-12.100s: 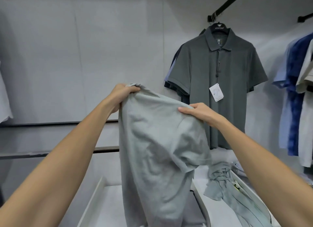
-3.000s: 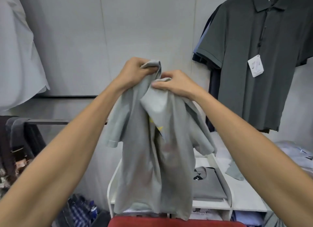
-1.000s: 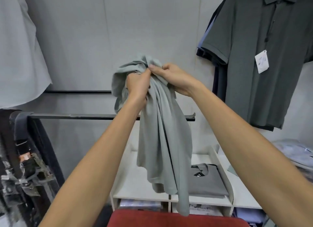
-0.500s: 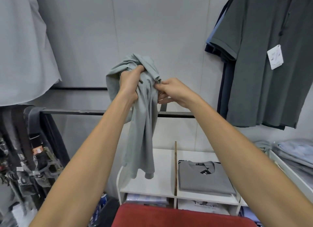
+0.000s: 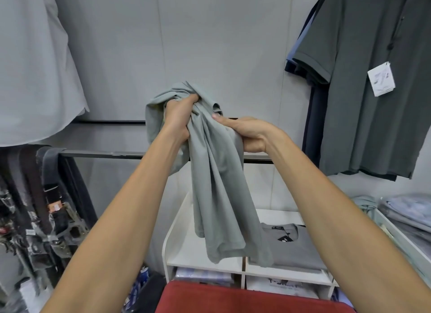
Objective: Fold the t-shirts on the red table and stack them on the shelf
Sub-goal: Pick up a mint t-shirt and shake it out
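We have the pale grey-green t-shirt up in the air in front of us, bunched at the top and hanging in long loose folds. Its lower hem dangles in front of the white shelf, above the far edge of the red surface and clear of it. It reads as light, soft knit cloth with no stiffness at all: it will droop from wherever we hold it, slide through a slack grip, and will not keep a shape until it lies flat. We judge the best places to take hold are the two shoulder seams or the collar line, so the body falls straight, but in this bundle we cannot tell where those seams are.

Our left hand is closed in a fist around the gathered top of the shirt, knuckles up, forearm reaching forward and upward. Our right hand sits just beside it and a little lower, thumb laid over the cloth and fingers curled under a fold, wrist turned inward. The two hands are close together, both clamped on the same garment.

On the right compartment of the shelf a folded grey t-shirt already lies flat, partly behind the hanging hem. The red surface shows only its far edge at the bottom of the view.
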